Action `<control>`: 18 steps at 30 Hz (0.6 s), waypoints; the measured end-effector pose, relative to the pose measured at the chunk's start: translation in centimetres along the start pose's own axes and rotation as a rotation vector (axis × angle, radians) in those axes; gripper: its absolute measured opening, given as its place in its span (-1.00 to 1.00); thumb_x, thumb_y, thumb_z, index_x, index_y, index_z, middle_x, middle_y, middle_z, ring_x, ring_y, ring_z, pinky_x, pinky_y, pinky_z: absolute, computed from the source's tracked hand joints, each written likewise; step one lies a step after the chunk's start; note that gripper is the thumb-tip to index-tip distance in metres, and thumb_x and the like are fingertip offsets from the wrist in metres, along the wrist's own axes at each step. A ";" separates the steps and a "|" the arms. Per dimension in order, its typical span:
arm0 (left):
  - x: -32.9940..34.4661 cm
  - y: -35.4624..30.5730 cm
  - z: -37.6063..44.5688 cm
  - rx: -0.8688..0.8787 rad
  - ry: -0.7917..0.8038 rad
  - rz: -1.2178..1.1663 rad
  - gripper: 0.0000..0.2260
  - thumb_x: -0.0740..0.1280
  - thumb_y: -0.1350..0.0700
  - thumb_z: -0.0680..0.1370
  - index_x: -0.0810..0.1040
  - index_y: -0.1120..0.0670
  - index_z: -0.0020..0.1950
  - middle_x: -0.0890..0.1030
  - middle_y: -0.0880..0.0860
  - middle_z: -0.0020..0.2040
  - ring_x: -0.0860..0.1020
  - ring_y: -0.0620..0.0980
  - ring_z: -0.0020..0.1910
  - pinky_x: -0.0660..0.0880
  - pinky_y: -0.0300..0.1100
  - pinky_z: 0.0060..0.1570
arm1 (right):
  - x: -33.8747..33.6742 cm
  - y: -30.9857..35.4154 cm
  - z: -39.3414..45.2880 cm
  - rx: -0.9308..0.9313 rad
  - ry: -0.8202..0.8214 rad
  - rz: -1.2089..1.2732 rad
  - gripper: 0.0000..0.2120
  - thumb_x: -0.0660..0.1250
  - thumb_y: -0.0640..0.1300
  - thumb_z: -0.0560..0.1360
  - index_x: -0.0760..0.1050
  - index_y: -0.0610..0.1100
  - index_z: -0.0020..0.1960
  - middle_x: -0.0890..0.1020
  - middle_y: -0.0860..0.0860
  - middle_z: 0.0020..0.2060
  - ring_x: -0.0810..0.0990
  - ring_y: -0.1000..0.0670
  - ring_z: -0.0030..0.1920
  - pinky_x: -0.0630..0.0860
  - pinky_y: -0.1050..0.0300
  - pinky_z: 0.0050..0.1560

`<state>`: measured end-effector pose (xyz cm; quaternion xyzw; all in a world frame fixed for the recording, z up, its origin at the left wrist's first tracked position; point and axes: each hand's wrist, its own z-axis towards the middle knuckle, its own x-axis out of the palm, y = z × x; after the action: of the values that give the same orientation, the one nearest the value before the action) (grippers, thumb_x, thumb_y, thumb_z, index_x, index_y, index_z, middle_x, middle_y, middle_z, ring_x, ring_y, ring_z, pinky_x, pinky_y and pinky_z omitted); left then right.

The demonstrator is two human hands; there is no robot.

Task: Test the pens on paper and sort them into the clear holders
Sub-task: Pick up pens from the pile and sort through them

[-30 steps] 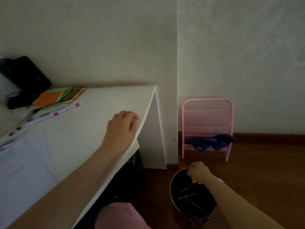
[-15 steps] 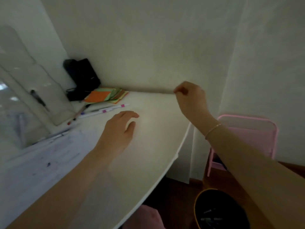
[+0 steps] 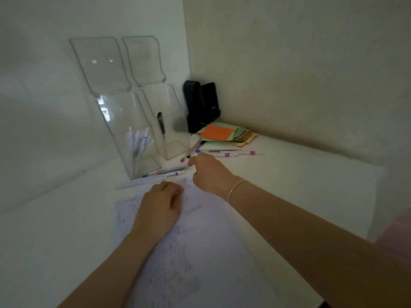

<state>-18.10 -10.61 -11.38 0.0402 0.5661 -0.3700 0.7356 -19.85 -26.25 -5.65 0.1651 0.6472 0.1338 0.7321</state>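
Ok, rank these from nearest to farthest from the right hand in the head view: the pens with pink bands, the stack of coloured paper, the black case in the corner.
From the right hand:
1. Pens with pink bands, lying on the desk just beyond and right of the fingertips.
2. Stack of coloured paper, farther back toward the wall.
3. Black case, upright in the corner behind the stack.

The surface (image 3: 289,178) was white, and the paper (image 3: 195,252) on it was white, speckled with small dark pen marks. The holders (image 3: 142,121) were clear; the left one held white pens (image 3: 136,141), the right one a single dark pen (image 3: 161,124). An orange sheet topped the stack of green and yellow notes (image 3: 226,133), beside a black case (image 3: 201,105) and white pens with magenta bands (image 3: 235,154).
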 end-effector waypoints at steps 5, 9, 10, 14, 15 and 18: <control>0.3 0.2 0.2 0.025 -0.003 -0.009 -0.66 0.06 0.00 0.48 0.58 0.06 0.02 0.59 0.04 0.01 0.52 0.08 -0.03 0.47 -0.02 -0.07 | 2.4 1.3 2.5 -0.071 0.069 -0.171 -0.67 0.23 -0.21 0.51 0.44 -0.21 0.27 0.45 -0.20 0.23 0.44 -0.21 0.23 0.39 -0.07 0.21; 0.5 0.4 0.3 0.041 -0.027 -0.008 -0.75 0.14 0.07 0.51 0.57 0.08 0.04 0.57 0.05 0.01 0.51 0.07 -0.03 0.45 -0.02 -0.07 | 3.5 1.5 4.1 -0.131 0.005 -0.292 -0.71 0.23 -0.23 0.48 0.48 -0.19 0.19 0.47 -0.17 0.16 0.46 -0.20 0.17 0.39 -0.03 0.11; 0.5 0.5 0.2 0.040 -0.024 -0.013 -0.77 0.16 0.09 0.52 0.56 0.08 0.06 0.56 0.04 0.03 0.50 0.06 -0.01 0.43 -0.03 -0.04 | 3.6 1.6 4.5 -0.140 -0.009 -0.319 -0.72 0.22 -0.25 0.49 0.49 -0.18 0.18 0.48 -0.17 0.15 0.47 -0.20 0.15 0.38 -0.03 0.11; 0.5 0.5 0.1 0.041 -0.034 -0.043 -0.81 0.15 0.12 0.54 0.53 0.10 0.00 0.55 0.06 -0.04 0.51 0.06 -0.07 0.43 -0.07 -0.08 | 3.1 1.3 5.7 -0.139 0.014 -0.438 -0.75 0.24 -0.21 0.50 0.49 -0.15 0.17 0.50 -0.14 0.16 0.48 -0.16 0.16 0.34 -0.03 0.18; 0.4 0.5 0.1 0.024 -0.041 -0.056 -0.85 0.17 0.13 0.55 0.50 0.10 0.00 0.54 0.06 -0.04 0.51 0.06 -0.09 0.43 -0.07 -0.11 | 2.8 1.2 5.9 -0.140 0.032 -0.474 -0.76 0.26 -0.17 0.50 0.48 -0.14 0.16 0.50 -0.13 0.17 0.49 -0.15 0.16 0.33 -0.02 0.19; 0.1 0.6 0.0 -0.022 -0.097 -0.109 -0.83 0.25 0.16 0.51 0.44 0.09 0.10 0.49 0.05 0.06 0.50 0.05 -0.09 0.45 -0.11 -0.14 | 0.9 0.5 6.0 -0.110 0.071 -0.485 -0.76 0.31 -0.10 0.48 0.46 -0.12 0.12 0.52 -0.10 0.14 0.51 -0.13 0.14 0.36 0.02 0.13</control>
<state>-17.77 -10.24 -11.67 -0.0168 0.5350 -0.4048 0.7414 -13.75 -25.79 -5.59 -0.0399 0.6851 -0.0051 0.7274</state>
